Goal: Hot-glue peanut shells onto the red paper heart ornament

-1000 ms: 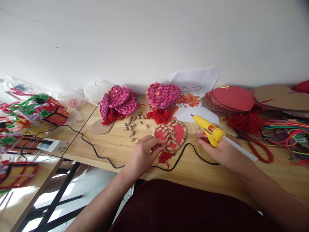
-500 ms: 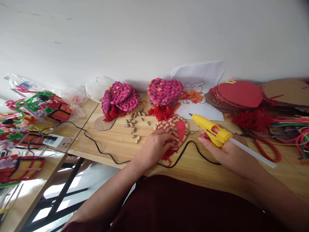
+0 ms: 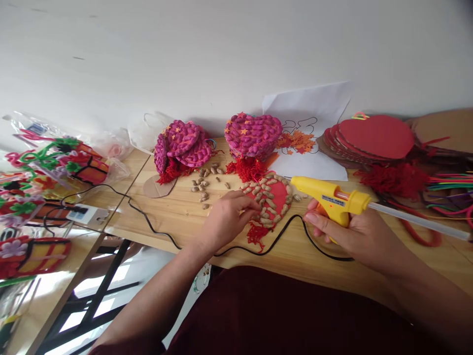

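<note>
My right hand (image 3: 343, 229) is wrapped round the handle of a yellow hot glue gun (image 3: 318, 188), with a clear glue stick (image 3: 417, 219) out of its back end. The nozzle points left, above the red heart-shaped card (image 3: 278, 195). Peanuts (image 3: 268, 202) in their shells line the heart's edge and cover its left part; bare red shows at the upper right. A red yarn tassel (image 3: 255, 235) hangs from its lower tip. My left hand (image 3: 227, 217) is beside the heart's left edge, fingers loosely bent and apart, with nothing visible in them.
Loose peanuts (image 3: 202, 185) lie left of the heart. Behind are purple peanut-covered hearts (image 3: 253, 135), a paper sheet (image 3: 314, 170) with orange star shapes (image 3: 297, 142), and stacked red cards (image 3: 377, 138). A black cord (image 3: 155, 229) crosses the table near a power strip (image 3: 86, 217).
My left hand has drawn back to the left, off the heart's peanuts. The glue gun has turned more level and shifted slightly right in my right hand.
</note>
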`<state>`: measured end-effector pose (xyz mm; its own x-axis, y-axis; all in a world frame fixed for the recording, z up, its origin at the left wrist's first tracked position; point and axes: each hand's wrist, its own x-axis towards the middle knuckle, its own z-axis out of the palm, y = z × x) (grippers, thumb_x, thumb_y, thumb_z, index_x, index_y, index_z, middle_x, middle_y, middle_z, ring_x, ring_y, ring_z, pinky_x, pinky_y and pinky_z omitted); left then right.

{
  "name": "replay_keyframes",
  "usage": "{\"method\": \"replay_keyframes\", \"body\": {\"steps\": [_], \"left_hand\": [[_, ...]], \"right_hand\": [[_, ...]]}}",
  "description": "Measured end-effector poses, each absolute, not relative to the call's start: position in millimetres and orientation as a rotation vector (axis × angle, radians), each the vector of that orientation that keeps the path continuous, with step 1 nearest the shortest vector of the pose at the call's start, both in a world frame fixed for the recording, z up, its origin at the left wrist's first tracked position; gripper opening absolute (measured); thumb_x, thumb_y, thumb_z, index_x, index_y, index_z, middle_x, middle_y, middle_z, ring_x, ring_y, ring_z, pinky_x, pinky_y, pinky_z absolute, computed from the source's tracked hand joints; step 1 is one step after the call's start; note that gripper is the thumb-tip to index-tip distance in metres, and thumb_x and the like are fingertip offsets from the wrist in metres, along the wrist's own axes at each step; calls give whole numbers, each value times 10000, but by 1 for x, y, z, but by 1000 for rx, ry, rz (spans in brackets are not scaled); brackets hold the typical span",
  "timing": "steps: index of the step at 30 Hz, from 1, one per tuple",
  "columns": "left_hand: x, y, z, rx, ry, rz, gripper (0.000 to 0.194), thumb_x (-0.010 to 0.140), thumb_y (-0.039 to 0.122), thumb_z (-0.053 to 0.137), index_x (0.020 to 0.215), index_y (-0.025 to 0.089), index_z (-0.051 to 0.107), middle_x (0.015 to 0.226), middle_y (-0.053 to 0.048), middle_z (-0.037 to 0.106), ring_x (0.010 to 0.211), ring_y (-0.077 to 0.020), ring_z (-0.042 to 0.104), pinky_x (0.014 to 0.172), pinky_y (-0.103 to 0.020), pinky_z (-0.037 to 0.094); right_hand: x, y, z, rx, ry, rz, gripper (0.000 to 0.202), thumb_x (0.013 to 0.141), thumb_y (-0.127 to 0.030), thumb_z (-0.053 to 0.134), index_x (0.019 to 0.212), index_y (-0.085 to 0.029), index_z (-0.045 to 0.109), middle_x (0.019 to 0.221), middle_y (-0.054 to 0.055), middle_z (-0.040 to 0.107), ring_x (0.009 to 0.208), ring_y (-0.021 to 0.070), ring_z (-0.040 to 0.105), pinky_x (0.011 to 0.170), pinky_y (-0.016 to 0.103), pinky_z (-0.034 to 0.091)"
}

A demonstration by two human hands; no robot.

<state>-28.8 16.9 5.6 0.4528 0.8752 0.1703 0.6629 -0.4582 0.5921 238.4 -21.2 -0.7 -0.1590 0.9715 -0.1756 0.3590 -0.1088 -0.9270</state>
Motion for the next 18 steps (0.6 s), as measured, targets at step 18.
{"method": "replay_keyframes", "body": {"steps": [18], "left_hand": [[-22,23,12,2354,1243,636,146,928,238,590,918,184,726,842,-28,671,762,-133,614,725,-253,482]], "right_hand": [[232,-22,13,-1364,-1352,1586,246,888,-438,631,981,-231,537,657,-29,595,561,122,539,518,260,456]]}}
